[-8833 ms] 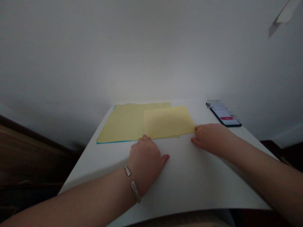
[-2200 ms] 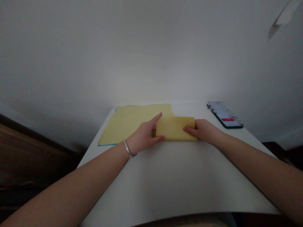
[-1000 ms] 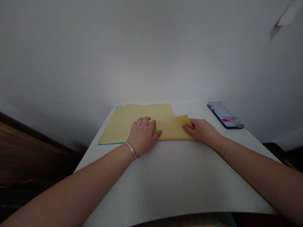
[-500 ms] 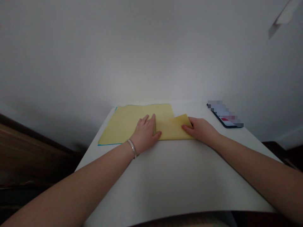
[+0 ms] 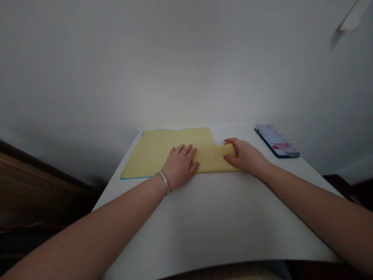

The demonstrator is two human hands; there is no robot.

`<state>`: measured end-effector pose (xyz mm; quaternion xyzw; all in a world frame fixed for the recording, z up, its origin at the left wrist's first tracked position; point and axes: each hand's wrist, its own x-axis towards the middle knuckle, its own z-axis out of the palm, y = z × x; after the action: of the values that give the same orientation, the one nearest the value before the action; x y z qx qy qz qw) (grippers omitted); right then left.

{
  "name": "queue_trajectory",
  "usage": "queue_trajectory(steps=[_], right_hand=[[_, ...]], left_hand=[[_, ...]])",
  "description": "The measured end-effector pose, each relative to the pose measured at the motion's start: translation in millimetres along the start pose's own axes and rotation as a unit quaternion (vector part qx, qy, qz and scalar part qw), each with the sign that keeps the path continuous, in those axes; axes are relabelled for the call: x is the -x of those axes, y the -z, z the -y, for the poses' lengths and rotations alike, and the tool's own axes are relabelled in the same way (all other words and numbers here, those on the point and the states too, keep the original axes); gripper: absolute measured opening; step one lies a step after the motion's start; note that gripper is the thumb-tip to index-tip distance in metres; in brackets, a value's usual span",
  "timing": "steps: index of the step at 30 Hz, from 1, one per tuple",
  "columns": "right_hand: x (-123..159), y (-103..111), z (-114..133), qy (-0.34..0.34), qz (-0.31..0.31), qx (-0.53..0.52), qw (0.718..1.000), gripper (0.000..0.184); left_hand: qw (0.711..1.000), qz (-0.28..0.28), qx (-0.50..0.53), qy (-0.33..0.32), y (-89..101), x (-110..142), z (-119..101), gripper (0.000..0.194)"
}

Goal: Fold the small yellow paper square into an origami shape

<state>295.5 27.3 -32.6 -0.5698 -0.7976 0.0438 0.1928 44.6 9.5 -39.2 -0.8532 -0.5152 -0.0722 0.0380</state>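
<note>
- Folded yellow paper (image 5: 212, 159) lies on the worktop (image 5: 221, 221), its long axis going sideways between both hands.
- Left hand (image 5: 180, 164): fingers spread flat at its left end.
- Right hand (image 5: 246, 155): fingers open wide around its right end; I cannot tell if they grip.

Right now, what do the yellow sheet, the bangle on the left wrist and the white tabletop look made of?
The yellow sheet looks like matte paper: flat fold, no shine. The bangle looks like polished silver-toned metal, given its bright highlight; which metal is unclear. The tabletop looks smooth, white, perhaps laminate or paint; hard to tell.
</note>
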Motion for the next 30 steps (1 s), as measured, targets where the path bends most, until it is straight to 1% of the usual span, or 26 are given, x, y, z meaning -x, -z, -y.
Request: queue_trajectory(steps=[2,5,9,13,15,17,19,21,22,23,25,27,28,30], right_hand=[[0.7,0.9,2.1,-0.01,-0.006,0.009,1.0,0.054],[1.4,1.7,4.8,-0.006,-0.006,0.02,1.0,0.05],[2.0,0.4,5.6,-0.015,-0.018,-0.012,1.0,0.048],[3.3,-0.2,6.4,-0.031,-0.027,-0.092,0.995,0.045],[4.2,0.3,7.3,-0.042,-0.028,-0.155,0.987,0.043],[5.3,0.8,8.1,-0.05,-0.03,-0.23,0.971,0.043],[6.8,0.8,8.7,-0.048,-0.03,-0.317,0.947,0.043],[8.4,0.0,8.9,-0.035,-0.023,-0.393,0.918,0.042],[9.2,-0.5,8.8,-0.027,-0.019,-0.418,0.908,0.041],[9.8,-0.9,8.7,-0.019,-0.015,-0.429,0.903,0.04],[10.5,-0.8,8.6,0.0,-0.02,-0.406,0.914,0.036],[10.1,1.0,9.2,0.031,-0.059,-0.344,0.937,0.031],[9.6,2.6,9.7,0.055,-0.091,-0.302,0.947,0.027],[8.2,6.2,11.2,0.11,-0.161,-0.214,0.957,0.019]], left_hand=[[1.0,-0.002,0.001,-0.001,0.6,0.0,-0.2,0.051],[1.0,-0.001,0.002,0.001,2.0,0.3,-0.8,0.051],[1.0,-0.003,0.006,0.002,3.0,0.7,-1.3,0.051],[0.999,-0.003,0.035,0.005,3.4,0.1,-1.0,0.053],[0.997,-0.017,0.07,0.016,4.0,-0.7,-0.3,0.059],[0.99,-0.044,0.127,0.039,5.2,-1.5,0.6,0.067],[0.97,-0.071,0.222,0.063,7.2,-1.9,1.2,0.072],[0.933,-0.085,0.341,0.08,10.1,-1.8,1.0,0.073],[0.91,-0.088,0.397,0.086,11.7,-1.7,0.5,0.072],[0.89,-0.086,0.439,0.095,13.4,-1.7,-0.3,0.07],[0.86,-0.082,0.492,0.106,16.2,-2.0,-2.1,0.062],[0.845,-0.077,0.519,0.107,18.0,-2.7,-4.0,0.049],[0.843,-0.075,0.522,0.105,18.5,-3.1,-4.9,0.043],[0.854,-0.078,0.505,0.102,19.2,-3.4,-6.0,0.035]])
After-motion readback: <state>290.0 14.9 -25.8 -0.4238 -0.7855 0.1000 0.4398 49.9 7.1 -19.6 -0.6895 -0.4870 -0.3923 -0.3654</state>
